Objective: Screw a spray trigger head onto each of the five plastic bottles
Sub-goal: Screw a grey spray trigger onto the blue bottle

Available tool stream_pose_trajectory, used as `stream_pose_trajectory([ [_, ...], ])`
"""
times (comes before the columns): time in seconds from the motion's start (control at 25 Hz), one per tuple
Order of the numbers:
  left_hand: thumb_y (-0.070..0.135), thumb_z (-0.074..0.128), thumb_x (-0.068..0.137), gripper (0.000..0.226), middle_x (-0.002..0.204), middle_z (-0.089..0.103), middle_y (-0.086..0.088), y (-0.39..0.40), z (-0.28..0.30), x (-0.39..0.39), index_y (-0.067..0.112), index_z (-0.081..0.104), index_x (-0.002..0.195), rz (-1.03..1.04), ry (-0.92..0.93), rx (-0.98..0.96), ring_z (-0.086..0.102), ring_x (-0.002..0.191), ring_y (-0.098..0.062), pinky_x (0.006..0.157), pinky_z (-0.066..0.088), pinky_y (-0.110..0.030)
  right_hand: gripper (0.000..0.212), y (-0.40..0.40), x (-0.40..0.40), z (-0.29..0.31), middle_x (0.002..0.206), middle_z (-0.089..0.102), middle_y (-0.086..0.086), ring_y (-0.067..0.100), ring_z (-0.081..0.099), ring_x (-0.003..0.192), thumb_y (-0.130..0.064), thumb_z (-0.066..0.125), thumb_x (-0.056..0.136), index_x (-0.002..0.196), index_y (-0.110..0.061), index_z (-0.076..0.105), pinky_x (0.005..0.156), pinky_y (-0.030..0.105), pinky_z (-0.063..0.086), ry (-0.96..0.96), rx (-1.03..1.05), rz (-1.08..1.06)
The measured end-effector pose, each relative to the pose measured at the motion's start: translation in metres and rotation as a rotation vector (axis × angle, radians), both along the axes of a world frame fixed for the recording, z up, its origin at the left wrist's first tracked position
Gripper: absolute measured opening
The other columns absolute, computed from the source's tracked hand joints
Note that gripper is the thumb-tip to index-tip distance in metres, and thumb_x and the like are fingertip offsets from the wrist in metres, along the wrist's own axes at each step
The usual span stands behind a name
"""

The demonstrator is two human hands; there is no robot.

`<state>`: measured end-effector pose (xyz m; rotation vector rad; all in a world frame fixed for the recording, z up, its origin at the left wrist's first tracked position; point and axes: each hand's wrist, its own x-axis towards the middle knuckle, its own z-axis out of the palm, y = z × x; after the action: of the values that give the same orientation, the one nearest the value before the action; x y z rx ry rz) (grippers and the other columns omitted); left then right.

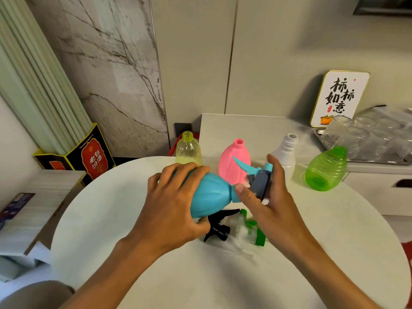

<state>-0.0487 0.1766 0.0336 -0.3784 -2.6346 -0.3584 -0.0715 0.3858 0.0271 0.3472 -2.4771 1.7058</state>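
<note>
The round white table (111, 219) has bare surface along its near edge and to the left of the hands; its far edge is lined with bottles. The left hand (171, 210) reaches in from the lower left, palm down, fingers spread and curled around the wide body of the blue bottle (211, 195), which it holds tipped on its side above the table, neck pointing right. The right hand (267, 197) comes from the lower right, its grip closed on the grey and blue spray head (259, 179), thumb lying by the bottle's neck, fingers behind the head. The head sits at the bottle's mouth, its blue trigger pointing up and away.

Under the hands lie a black spray head (219, 228) and a blurred green and clear spray head (252, 230). Along the far edge stand a yellow bottle (188, 150), a pink bottle (231, 161) and a white bottle (287, 150), all with open necks. A green bottle (325, 170) is tilted at the right edge.
</note>
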Motion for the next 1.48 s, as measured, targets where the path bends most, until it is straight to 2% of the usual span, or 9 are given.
stream_pose_trajectory([
  [0.12, 0.047, 0.067, 0.057, 0.084, 0.131, 0.054, 0.002, -0.008, 0.003, -0.003, 0.023, 0.048, 0.135, 0.033, -0.012, 0.03, 0.047, 0.119, -0.023, 0.092, 0.044, -0.045, 0.104, 0.015, -0.005, 0.004, 0.167, 0.013, -0.002, 0.01, 0.017, 0.15, -0.063, 0.06, 0.085, 0.158, -0.028, -0.005, 0.116, 0.016, 0.018, 0.416, 0.501, 0.057],
  [0.32, 0.046, 0.071, 0.056, 0.088, 0.135, 0.049, 0.008, -0.02, 0.007, -0.005, 0.029, 0.044, 0.138, 0.021, -0.087, 0.135, 0.042, 0.123, -0.016, 0.095, 0.04, -0.039, 0.099, 0.025, -0.014, 0.009, 0.15, 0.046, 0.006, 0.026, 0.043, 0.133, -0.024, 0.08, 0.081, 0.155, -0.021, 0.014, 0.108, 0.034, 0.031, 0.8, 0.685, 0.062],
  [0.48, 0.045, 0.07, 0.056, 0.086, 0.133, 0.05, 0.009, -0.019, 0.006, -0.003, 0.028, 0.045, 0.137, 0.007, -0.095, 0.09, 0.043, 0.122, -0.017, 0.096, 0.041, -0.04, 0.071, 0.021, -0.002, 0.012, 0.119, 0.063, -0.008, 0.009, 0.055, 0.106, -0.05, 0.05, 0.096, 0.157, -0.032, 0.018, 0.088, 0.016, 0.041, 0.548, 0.504, 0.117],
  [0.72, 0.046, 0.069, 0.058, 0.083, 0.133, 0.052, 0.005, -0.013, 0.004, -0.003, 0.024, 0.047, 0.136, -0.038, -0.027, 0.047, 0.045, 0.122, -0.019, 0.096, 0.041, -0.04, 0.038, 0.017, -0.007, 0.013, 0.073, 0.077, 0.0, 0.011, 0.073, 0.068, -0.018, 0.054, 0.101, 0.133, -0.037, 0.051, 0.066, 0.012, 0.05, 0.166, -0.028, 0.02],
  [0.88, 0.045, 0.071, 0.056, 0.087, 0.135, 0.051, 0.004, -0.018, 0.004, -0.005, 0.025, 0.046, 0.137, 0.005, -0.017, 0.051, 0.044, 0.123, -0.021, 0.096, 0.041, -0.043, 0.03, 0.021, -0.008, 0.017, 0.07, 0.076, 0.0, 0.014, 0.069, 0.069, -0.01, 0.051, 0.097, 0.103, -0.031, 0.071, 0.063, 0.018, 0.048, -0.023, 0.012, 0.133],
  [0.96, 0.045, 0.072, 0.056, 0.088, 0.136, 0.05, 0.004, -0.02, 0.004, -0.006, 0.026, 0.045, 0.137, 0.018, -0.015, 0.046, 0.043, 0.123, -0.022, 0.096, 0.041, -0.044, 0.015, 0.023, -0.007, 0.018, 0.057, 0.068, -0.004, 0.009, 0.057, 0.053, -0.026, 0.061, 0.094, 0.098, -0.032, 0.073, 0.051, 0.021, 0.043, 0.009, 0.146, 0.172],
  [1.12, 0.043, 0.073, 0.057, 0.086, 0.135, 0.052, 0.001, -0.018, 0.002, -0.005, 0.023, 0.047, 0.136, -0.014, 0.031, 0.008, 0.045, 0.123, -0.024, 0.097, 0.04, -0.045, 0.048, 0.023, -0.006, 0.021, 0.052, 0.059, 0.002, 0.012, 0.044, 0.046, -0.06, 0.05, 0.088, 0.069, -0.022, 0.072, 0.048, 0.03, 0.039, 0.102, 0.247, 0.124],
  [1.32, 0.043, 0.071, 0.059, 0.082, 0.134, 0.053, 0.0, -0.015, -0.003, -0.005, 0.022, 0.049, 0.135, -0.036, 0.071, -0.02, 0.046, 0.123, -0.024, 0.096, 0.04, -0.045, 0.05, 0.023, -0.008, 0.02, 0.066, 0.072, 0.006, 0.03, 0.064, 0.064, -0.052, 0.047, 0.095, 0.055, -0.025, 0.06, 0.064, 0.044, 0.052, 0.037, 0.26, 0.119],
  [1.48, 0.047, 0.072, 0.061, 0.081, 0.133, 0.053, -0.001, -0.011, -0.007, -0.007, 0.025, 0.048, 0.135, -0.065, 0.039, -0.11, 0.05, 0.117, -0.026, 0.089, 0.045, -0.045, 0.05, 0.025, -0.01, 0.015, 0.053, 0.065, -0.007, 0.008, 0.053, 0.046, -0.035, 0.05, 0.102, 0.058, -0.021, 0.069, 0.05, 0.022, 0.042, 0.032, 0.209, 0.113],
])
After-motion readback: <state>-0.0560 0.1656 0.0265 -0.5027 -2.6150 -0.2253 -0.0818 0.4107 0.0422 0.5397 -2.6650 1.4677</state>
